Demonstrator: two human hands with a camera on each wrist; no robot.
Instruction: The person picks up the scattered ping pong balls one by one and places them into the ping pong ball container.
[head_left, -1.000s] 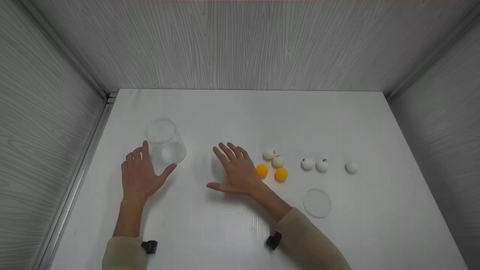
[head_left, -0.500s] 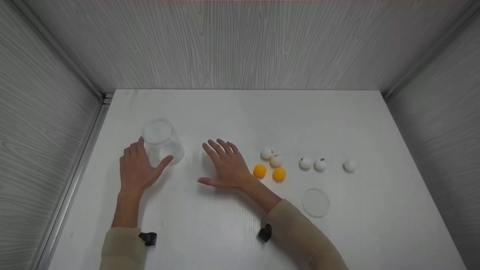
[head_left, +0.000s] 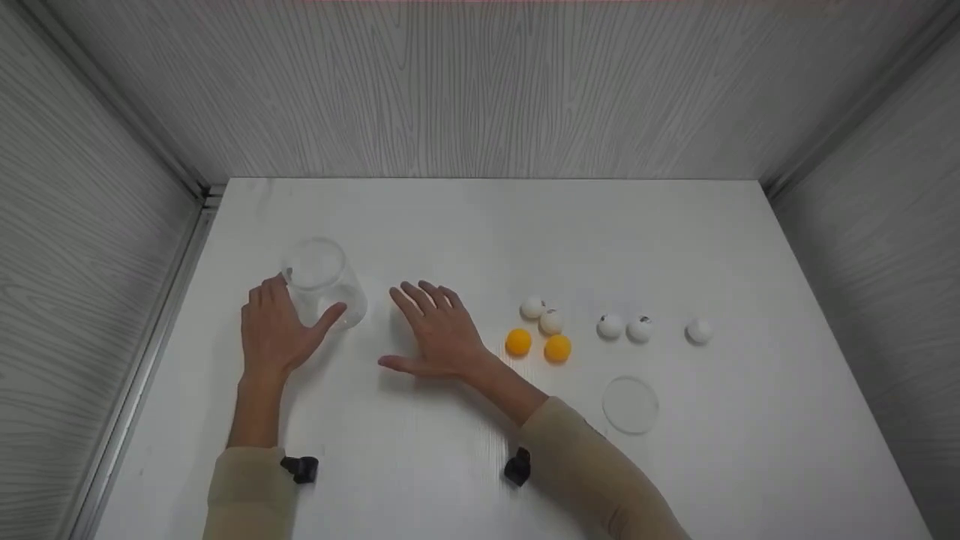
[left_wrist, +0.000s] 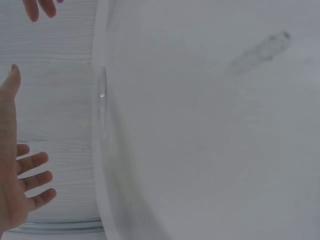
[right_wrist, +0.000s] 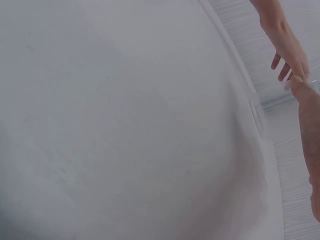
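Reaching for the cup: from the head view, the left hand (head_left: 276, 335) is at the clear plastic cup (head_left: 322, 283) on the far-left part of the worktop (head_left: 465, 225), so I judge the grasp is just being set.
Head view, left fingers: spread and nearly straight, fingertips at the cup's left wall and thumb at its near right side; touching or just short, I cannot tell, and nothing is gripped yet.
Head view, right hand: the right hand (head_left: 435, 335) lies flat and released on the worktop, right of the cup and apart from it.
Head view, other things: two orange balls (head_left: 538, 345) and five white balls (head_left: 609, 325) sit right of that hand; a clear lid (head_left: 631, 405) lies nearer.
Next move, as I judge it: curl fingers and thumb round the cup without crushing it.
Left wrist view: left fingers (left_wrist: 31, 176) open; the cup shows only as a faint rim.
Right wrist view: mostly bare worktop; the left hand shows far off.
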